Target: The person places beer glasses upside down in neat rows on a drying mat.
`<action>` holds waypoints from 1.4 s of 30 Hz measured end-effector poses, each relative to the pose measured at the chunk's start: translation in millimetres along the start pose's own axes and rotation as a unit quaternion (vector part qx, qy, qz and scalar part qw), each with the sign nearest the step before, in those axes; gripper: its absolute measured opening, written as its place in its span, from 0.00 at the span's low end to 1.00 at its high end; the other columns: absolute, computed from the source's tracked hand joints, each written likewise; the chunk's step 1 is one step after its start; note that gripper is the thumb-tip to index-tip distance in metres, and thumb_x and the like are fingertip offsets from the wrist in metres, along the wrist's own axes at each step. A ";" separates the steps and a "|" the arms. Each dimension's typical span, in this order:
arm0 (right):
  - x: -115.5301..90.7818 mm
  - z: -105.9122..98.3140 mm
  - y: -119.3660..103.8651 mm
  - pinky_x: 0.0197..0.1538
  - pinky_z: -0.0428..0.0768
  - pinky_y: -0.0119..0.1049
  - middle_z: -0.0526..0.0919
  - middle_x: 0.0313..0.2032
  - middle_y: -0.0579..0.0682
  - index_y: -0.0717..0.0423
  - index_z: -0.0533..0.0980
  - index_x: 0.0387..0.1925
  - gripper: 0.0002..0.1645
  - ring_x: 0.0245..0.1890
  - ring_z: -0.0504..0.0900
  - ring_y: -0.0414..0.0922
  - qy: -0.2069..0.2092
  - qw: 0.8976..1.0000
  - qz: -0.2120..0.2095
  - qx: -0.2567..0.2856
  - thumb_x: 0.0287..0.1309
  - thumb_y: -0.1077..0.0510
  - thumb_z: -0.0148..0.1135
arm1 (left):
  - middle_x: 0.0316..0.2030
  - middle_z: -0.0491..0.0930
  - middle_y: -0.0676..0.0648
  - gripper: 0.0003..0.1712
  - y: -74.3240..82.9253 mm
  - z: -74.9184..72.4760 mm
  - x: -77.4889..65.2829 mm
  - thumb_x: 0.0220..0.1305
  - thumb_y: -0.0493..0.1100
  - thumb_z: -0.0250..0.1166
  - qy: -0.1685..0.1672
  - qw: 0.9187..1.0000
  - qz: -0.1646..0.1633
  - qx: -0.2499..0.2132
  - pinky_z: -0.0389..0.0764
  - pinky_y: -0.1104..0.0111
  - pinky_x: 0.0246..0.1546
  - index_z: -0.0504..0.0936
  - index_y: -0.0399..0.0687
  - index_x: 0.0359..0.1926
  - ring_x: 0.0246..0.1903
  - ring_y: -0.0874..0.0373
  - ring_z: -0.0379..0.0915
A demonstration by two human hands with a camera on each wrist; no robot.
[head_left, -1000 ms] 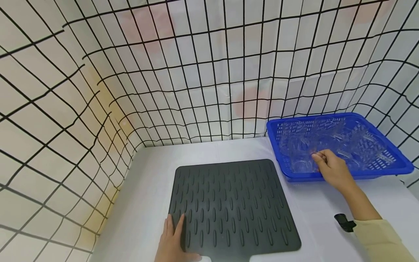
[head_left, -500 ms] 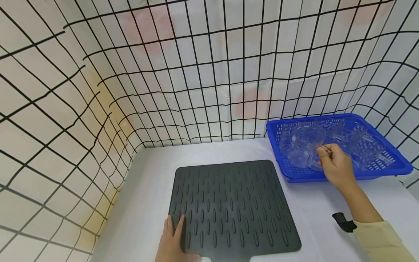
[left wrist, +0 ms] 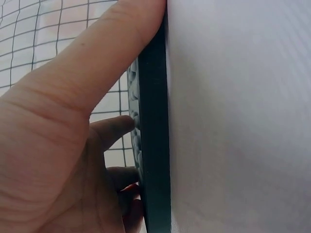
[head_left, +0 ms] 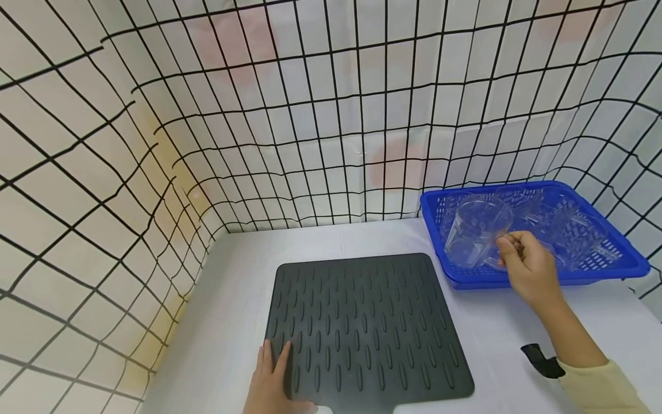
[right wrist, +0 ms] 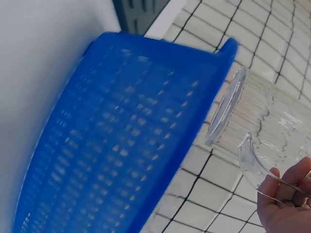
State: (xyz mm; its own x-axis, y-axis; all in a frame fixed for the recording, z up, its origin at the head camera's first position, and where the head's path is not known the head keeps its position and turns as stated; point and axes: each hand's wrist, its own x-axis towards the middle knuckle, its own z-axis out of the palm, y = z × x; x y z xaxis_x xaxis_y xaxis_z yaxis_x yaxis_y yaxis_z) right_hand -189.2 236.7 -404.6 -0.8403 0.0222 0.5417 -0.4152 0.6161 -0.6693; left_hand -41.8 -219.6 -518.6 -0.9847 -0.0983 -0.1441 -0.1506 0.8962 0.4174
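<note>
The right hand (head_left: 532,267) is clamped on the curved, clear handle (right wrist: 249,158) of a transparent, cylindrical mug (head_left: 473,233), its thumb and fingers pinching the handle. The mug is tilted, its body to the left of the hand, above the rim of a blue, perforated plastic basket (head_left: 628,265) (the right wrist view shows the mug's flat end above that rim). More clear glassware (head_left: 569,230) lies inside the basket, see-through enough that the separate pieces are hard to count. Behind the right hand, a pale yellow sleeve (head_left: 602,385) covers the forearm, with a black strap (head_left: 542,361) beside its cuff.

The left hand (head_left: 274,379) grips nothing: its fingers are apart and rest on the near left corner of a dark grey, rectangular mat (head_left: 362,322) patterned with oblong ridges, its thumb against the near edge. The mat lies on a white-covered table (head_left: 243,287), just left of the basket. A black wire grid (head_left: 385,103) stands around the table, backed by white sheeting with faint pink patches.
</note>
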 end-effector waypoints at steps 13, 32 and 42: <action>-6.5 -0.3 -27.1 0.27 0.70 0.25 0.74 0.24 0.41 0.68 0.69 0.47 0.11 0.31 0.77 0.29 -0.032 0.996 0.009 0.086 0.74 0.63 0.45 | 0.70 0.47 0.23 0.74 -1.5 -0.5 0.7 0.22 0.69 0.82 0.003 1.000 0.014 0.011 0.65 0.31 0.52 0.61 0.43 0.71 0.67 0.24 0.45; -17.4 16.6 -54.0 0.28 0.68 0.31 0.72 0.27 0.51 0.66 0.67 0.42 0.06 0.27 0.71 0.41 -0.116 0.983 -0.016 0.138 0.74 0.65 0.43 | 0.70 0.47 0.23 0.72 4.3 -4.2 -1.0 0.23 0.65 0.83 -0.006 1.000 0.003 0.000 0.64 0.30 0.52 0.62 0.42 0.71 0.68 0.24 0.43; -23.7 29.6 -68.2 0.25 0.67 0.33 0.72 0.26 0.49 0.63 0.69 0.40 0.05 0.25 0.71 0.40 -0.133 0.979 -0.031 0.149 0.73 0.67 0.45 | 0.70 0.48 0.23 0.72 3.8 -4.2 -0.7 0.22 0.65 0.83 -0.005 1.000 0.003 -0.001 0.64 0.30 0.52 0.62 0.42 0.71 0.68 0.24 0.43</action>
State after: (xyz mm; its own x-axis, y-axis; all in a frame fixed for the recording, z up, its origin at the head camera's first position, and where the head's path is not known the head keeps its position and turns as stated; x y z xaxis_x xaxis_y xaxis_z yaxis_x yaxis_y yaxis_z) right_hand -151.4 170.8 -386.9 -0.8549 -0.2374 0.4613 -0.5183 0.3525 -0.7791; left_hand -42.0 -217.9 -513.1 -0.9847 -0.0890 -0.1498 -0.1449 0.8958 0.4203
